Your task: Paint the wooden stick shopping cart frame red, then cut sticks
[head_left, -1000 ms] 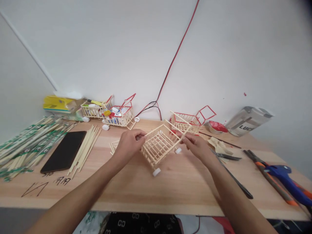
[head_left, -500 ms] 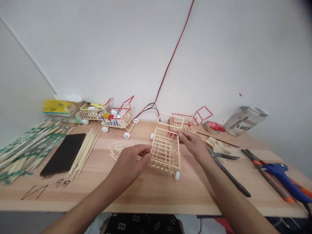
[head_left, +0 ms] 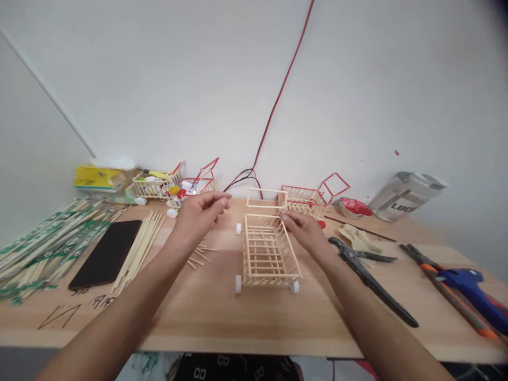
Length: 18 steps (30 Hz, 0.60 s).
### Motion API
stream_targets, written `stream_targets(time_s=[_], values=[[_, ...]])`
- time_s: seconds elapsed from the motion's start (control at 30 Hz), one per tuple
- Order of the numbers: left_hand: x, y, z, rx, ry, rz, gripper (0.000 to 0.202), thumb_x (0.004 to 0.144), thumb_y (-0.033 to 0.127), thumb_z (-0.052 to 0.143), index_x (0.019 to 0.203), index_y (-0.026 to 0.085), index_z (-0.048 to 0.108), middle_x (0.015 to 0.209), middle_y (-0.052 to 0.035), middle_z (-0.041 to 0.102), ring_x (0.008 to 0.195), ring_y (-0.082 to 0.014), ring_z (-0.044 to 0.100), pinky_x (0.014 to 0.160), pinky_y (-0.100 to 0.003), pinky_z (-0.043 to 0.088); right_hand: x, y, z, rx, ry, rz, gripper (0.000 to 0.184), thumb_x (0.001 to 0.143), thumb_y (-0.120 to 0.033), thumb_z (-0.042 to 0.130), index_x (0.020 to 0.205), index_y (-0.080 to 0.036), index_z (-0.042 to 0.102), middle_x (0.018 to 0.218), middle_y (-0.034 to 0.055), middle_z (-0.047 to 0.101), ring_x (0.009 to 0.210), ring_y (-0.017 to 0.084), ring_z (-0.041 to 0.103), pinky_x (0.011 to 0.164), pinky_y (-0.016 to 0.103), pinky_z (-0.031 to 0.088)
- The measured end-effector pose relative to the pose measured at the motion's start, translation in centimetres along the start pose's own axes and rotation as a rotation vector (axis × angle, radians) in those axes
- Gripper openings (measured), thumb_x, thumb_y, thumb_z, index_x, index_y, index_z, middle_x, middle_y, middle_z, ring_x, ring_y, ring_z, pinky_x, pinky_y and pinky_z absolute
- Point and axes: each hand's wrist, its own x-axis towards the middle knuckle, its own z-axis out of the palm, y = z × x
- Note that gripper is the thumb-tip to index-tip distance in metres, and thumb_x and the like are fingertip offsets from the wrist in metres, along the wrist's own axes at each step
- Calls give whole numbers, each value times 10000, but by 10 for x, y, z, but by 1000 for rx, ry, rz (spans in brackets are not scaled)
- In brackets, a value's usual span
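Observation:
A small shopping cart made of bare wooden sticks (head_left: 265,275) stands upright on the wooden table (head_left: 222,323), with white round wheels showing at its corners. At its far right corner my right hand (head_left: 304,231) is closed, fingertips pinching the top rail by the unpainted handle frame (head_left: 268,206). My left hand (head_left: 201,211) hovers to the cart's left, apart from it, with loosely bent fingers and nothing visible in them. Behind that hand is a cart with a red handle (head_left: 207,172), filled with small coloured things and partly hidden. Short cut sticks (head_left: 200,255) lie under my left forearm.
Left are wrapped sticks (head_left: 43,243), a black phone-like slab (head_left: 105,254) and loose long sticks (head_left: 138,248). At the back stands another red-rimmed cart (head_left: 304,198), near a bowl of red paint (head_left: 356,207). Right lie black-handled cutters (head_left: 373,280) and a blue glue gun (head_left: 474,293).
My left hand has let go of the stick cart and moved left and away. The cart has been lowered and straightened on the table, with my right hand still at its far corner.

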Motion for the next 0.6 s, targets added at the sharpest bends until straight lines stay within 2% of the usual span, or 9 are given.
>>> stream_targets(time_s=[0.27,0.6], values=[[40,14,22,86,-76,68,348,804,356,634,1048,136,748,796,-50,720,561,-90,551,531,-210,442,0,11,1,70,18,15,372,847,-512,564,965,-210,747,953,52,751,856,228,691,762,360,572],[47,15,35,173,-140,124,286,754,318,691,968,148,777,690,-37,721,585,-121,590,589,-245,465,0,9,1,93,15,27,357,839,-518,579,947,-228,756,958,43,755,902,243,702,763,371,595]])
